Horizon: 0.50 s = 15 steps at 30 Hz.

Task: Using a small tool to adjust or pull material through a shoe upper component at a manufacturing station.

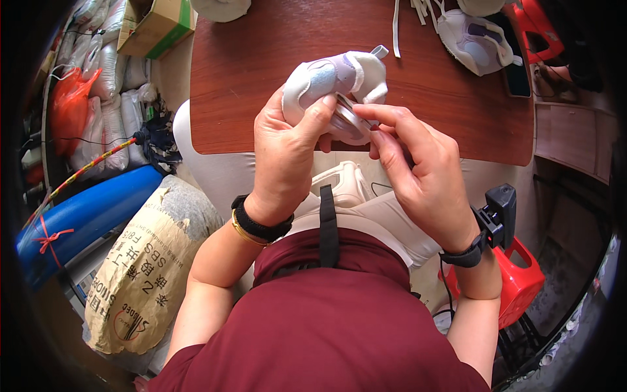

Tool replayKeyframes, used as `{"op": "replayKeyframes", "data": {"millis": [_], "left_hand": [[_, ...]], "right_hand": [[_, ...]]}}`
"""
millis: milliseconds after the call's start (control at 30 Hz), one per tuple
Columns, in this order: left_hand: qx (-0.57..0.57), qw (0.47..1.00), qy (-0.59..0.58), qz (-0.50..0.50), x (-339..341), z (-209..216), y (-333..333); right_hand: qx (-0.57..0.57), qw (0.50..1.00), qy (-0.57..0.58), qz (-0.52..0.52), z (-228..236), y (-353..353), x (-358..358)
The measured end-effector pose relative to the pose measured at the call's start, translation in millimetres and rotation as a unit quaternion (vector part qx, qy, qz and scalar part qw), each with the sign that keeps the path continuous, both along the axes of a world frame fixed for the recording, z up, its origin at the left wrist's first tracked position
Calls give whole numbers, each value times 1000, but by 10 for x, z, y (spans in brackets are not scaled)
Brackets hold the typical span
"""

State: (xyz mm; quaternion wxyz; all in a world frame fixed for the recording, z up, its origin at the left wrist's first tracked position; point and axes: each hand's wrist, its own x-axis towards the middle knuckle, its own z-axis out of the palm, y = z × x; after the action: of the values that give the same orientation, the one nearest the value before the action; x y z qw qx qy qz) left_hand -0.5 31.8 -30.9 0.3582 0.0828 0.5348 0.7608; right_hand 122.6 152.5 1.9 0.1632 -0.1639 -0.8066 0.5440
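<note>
A small white shoe upper point(373, 70) with lavender and pale-blue patches and a pull loop at one end is held up above the near edge of the table. My left hand point(282, 147) grips it from the left side, thumb on top by the opening. Close against the upper's right side, my right hand point(421, 157) has thumb and forefinger pinched together. Whatever thin thing may be between those fingertips is too small to make out. The upper's underside is hidden by my fingers.
On the brown wooden table point(241, 85) lie a second shoe upper point(467, 42), white laces point(396, 29) and a dark phone point(518, 80). A red stool point(522, 277) stands at my right. To the left are a printed sack point(153, 268), a blue roll point(98, 209) and a cardboard box point(153, 29).
</note>
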Motion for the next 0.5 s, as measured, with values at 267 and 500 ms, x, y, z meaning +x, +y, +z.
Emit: {"op": "replayKeyframes", "data": {"millis": [267, 500], "left_hand": [[-46, 990, 135, -13, 9, -52, 62], [-50, 996, 37, -60, -187, 46, 64]], "right_hand": [[86, 996, 14, -6, -29, 59, -54], [-1, 1000, -20, -5, -40, 163, -115]]}}
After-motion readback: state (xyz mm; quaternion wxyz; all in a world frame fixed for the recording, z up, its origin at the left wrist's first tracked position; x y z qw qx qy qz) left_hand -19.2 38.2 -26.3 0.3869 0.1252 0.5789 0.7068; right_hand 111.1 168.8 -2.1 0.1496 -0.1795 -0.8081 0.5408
